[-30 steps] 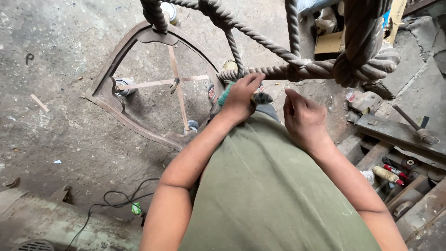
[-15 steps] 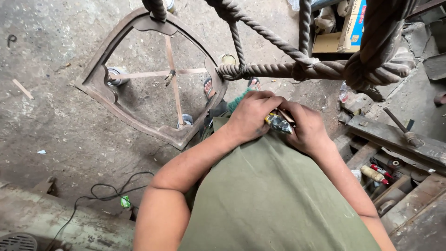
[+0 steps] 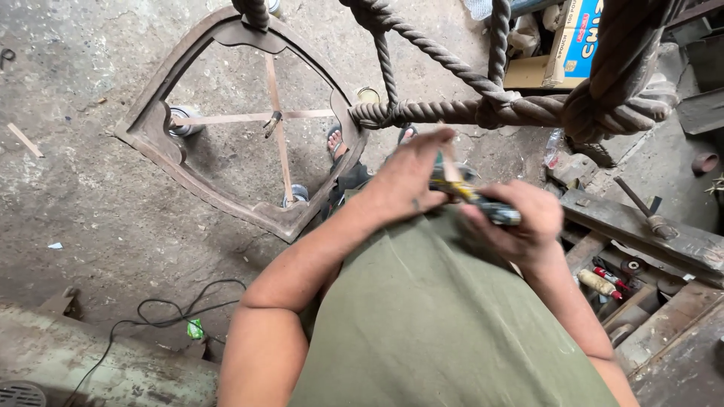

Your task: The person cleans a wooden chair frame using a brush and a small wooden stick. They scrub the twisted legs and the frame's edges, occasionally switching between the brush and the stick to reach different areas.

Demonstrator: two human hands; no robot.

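Note:
My right hand (image 3: pixel 511 224) is closed around a small dark and yellow tool (image 3: pixel 473 200) held in front of my green shirt. My left hand (image 3: pixel 408 179) touches the tool's front end, its fingers pinching a thin pale strip (image 3: pixel 449 166) that sticks up from it. Both hands are just below a carved, rope-twisted wooden frame (image 3: pixel 483 107) that crosses the top of the view. My sandalled feet (image 3: pixel 335 142) show on the floor under the frame.
An arched wooden frame with crossed slats (image 3: pixel 249 128) rests on cans on the concrete floor at left. A black cable (image 3: pixel 158 313) lies at lower left. At right are planks, a hammer (image 3: pixel 639 203), small tools (image 3: pixel 603 280) and a cardboard box (image 3: pixel 577 38).
My hands were apart near the twisted frame a second ago. They have come together, the right one now holding the tool and the left working at its tip. The view shifted slightly.

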